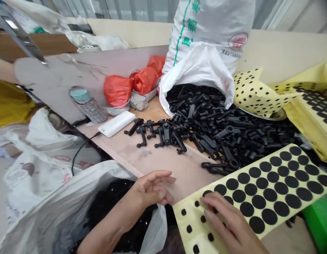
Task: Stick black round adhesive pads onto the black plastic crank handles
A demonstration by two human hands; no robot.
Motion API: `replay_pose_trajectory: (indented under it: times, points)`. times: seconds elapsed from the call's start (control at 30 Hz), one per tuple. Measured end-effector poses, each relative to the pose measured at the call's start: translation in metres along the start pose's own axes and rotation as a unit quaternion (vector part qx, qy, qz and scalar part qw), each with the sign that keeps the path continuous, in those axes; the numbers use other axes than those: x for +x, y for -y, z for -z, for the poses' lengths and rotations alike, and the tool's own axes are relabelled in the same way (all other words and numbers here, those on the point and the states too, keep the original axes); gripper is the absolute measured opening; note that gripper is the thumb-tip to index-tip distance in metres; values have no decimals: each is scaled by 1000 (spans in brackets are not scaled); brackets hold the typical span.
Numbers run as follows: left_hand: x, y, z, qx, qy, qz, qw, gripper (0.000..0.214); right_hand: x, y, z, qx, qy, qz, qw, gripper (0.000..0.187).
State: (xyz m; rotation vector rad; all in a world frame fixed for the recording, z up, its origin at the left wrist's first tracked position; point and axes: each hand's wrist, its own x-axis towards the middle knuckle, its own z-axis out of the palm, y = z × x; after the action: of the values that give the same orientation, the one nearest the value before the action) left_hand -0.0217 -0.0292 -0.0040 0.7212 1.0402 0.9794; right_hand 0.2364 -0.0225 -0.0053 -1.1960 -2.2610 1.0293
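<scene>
Yellow dotted sheet (261,197) lies under open right hand (226,222); open left hand (151,188) overhangs indistinct black parts (110,208) in a bag (41,218).

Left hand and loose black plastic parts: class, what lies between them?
The head view shows bare wooden board between the left hand and the black plastic parts.

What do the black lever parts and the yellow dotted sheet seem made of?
The black lever parts look like moulded plastic or hard rubber: dull, even surface. The yellow sheet looks like waxy backing paper, its die-cut black dots soft foam or rubber, unclear.
</scene>
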Motion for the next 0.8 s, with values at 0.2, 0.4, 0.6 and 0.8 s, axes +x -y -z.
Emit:
replay_pose_trajectory:
  times: [0.2,0.4,0.6,0.8]
  points:
    - [7,21,-1,346,-75,-143,924,38,-8,-24,29,-89,-101,-56,989,16]
    - [22,60,-29,570,174,-273,755,52,0,-26,20,-166,-95,-59,980,16]
    - [34,48,-32,692,130,-314,636,45,13,-32,-6,-254,-113,-21,960,17]
    - [40,41,-45,708,137,-304,622,37,19,-35,-17,-283,-129,-17,950,17]
